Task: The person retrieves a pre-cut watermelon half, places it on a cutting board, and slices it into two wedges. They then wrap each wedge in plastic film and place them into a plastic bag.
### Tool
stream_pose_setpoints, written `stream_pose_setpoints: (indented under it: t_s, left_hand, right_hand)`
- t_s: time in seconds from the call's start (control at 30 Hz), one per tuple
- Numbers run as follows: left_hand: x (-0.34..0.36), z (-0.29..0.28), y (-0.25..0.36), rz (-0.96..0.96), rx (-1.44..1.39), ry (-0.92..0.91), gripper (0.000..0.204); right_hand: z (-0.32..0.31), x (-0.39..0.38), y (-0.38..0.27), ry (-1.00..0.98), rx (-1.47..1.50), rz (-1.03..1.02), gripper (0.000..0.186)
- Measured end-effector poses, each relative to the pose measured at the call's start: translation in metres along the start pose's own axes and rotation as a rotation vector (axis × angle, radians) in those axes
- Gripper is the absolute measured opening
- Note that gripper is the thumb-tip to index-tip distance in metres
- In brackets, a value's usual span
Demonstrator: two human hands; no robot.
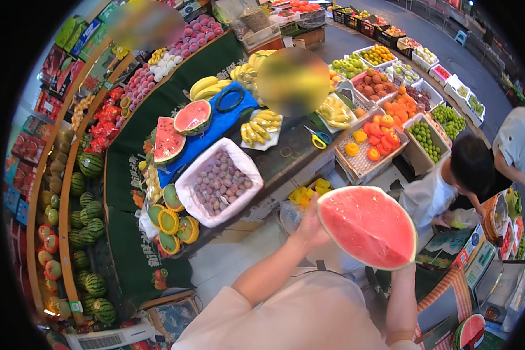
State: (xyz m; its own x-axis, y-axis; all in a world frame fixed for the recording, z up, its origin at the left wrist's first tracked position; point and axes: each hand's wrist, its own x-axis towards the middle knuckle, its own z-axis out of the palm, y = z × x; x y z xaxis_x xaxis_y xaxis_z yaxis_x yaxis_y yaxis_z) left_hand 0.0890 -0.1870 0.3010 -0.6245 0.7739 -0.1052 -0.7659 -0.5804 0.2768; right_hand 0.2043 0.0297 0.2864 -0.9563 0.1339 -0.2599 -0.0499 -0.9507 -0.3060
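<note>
A large cut piece of watermelon is held up in front of me, its red flesh facing up and its pale rind edge showing around it. My left hand grips its left end, the fingers partly hidden behind the rind. From below, my right hand supports the right end; its fingers are mostly covered by the melon. Ahead on the left, two more cut watermelon pieces, a rounded one and a wedge, lie on and beside a blue cloth on the counter.
A white-lined box of plums stands on the counter, near mangoes in yellow nets. Scissors lie farther right by bananas. On my right a person in a white shirt leans near a scale. Whole watermelons line the left.
</note>
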Motion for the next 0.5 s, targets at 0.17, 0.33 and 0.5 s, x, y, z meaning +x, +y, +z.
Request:
stream_pose_setpoints:
  t_s: [0.17,0.33,0.5]
  left_hand:
    - [-0.013,-0.033,0.132,0.198,-0.185,0.034,0.073]
    - [-0.02,-0.049,0.232,0.507,-0.188,0.027,0.061]
    - [0.001,-0.061,0.289,0.742,-0.104,0.118,0.049]
  right_hand:
    - [0.124,0.122,0.069,0.12,-0.476,-0.153,0.048]
    - [0.239,0.149,0.143,0.047,-1.043,-0.353,0.063]
    - [0.282,0.296,0.164,0.08,-0.935,-0.104,0.059]
